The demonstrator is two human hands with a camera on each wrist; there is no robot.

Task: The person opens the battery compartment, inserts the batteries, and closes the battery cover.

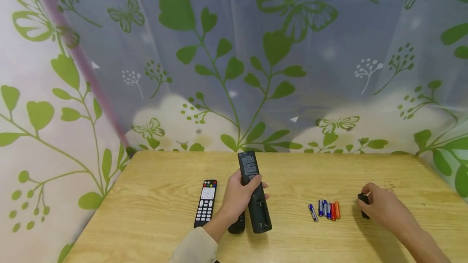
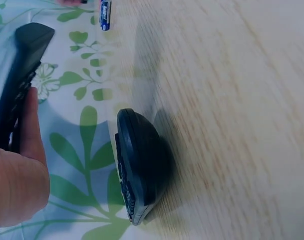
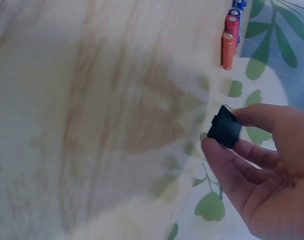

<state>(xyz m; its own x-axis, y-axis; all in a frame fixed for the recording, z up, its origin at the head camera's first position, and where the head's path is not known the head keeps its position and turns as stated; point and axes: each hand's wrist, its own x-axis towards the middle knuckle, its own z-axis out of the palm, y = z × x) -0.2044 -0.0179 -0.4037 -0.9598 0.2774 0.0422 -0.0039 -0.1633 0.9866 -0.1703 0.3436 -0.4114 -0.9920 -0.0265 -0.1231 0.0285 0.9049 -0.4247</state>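
1. Held remote (image 1: 257,199): black, back face up, printed label at far end, battery bay uncovered at near end. Raised off the table (image 1: 146,214).
2. Left hand (image 1: 237,194): grips held remote around its middle, thumb across the back.
3. Right hand (image 1: 389,208): well to the right of held remote; thumb and fingers pinch a small black piece (image 3: 225,127), tab on 1 edge.
4. Batteries (image 1: 328,210): 6, right of held remote. 5 side by side (3 blue, 1 red, 1 orange); 1 blue slightly apart, nearer held remote.
5. Dark remote (image 1: 238,225): just left of held remote's near end, partly hidden.
6. White-buttoned remote (image 1: 206,206): farther left of held remote, buttons up.
7. Leaf-and-butterfly curtain (image 1: 204,72): beyond held remote's far end.
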